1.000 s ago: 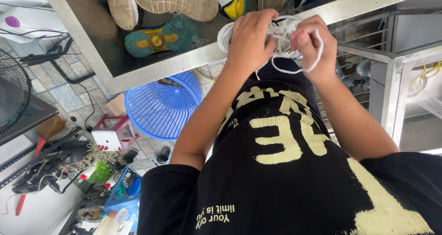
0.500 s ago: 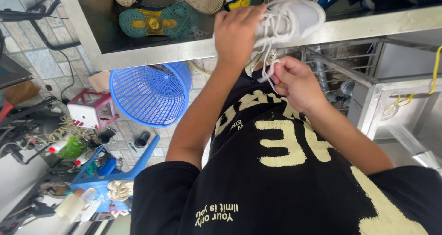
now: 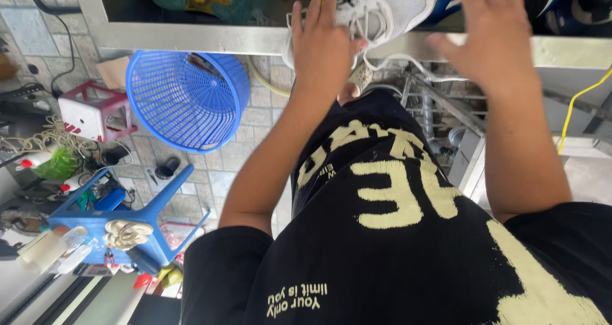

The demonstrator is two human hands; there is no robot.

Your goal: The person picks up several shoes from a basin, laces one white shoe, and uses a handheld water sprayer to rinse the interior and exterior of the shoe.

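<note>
Two hands are up at the bench edge (image 3: 210, 39). Your left hand (image 3: 323, 48) grips the white shoe (image 3: 389, 9) at its near end; the shoe's long axis runs up and to the right, over the edge. Your right hand (image 3: 491, 35) hovers spread and empty just right of it, laces (image 3: 408, 62) dangling between.

Colours under the metal table

A white mesh sneaker (image 3: 382, 9) is showing white laces; a blue slatted plastic basket (image 3: 185, 99) is lying left, a blue plastic stool (image 3: 137, 213) nearer left, a black shirt with pale-yellow lettering (image 3: 395, 236) nearest.
</note>
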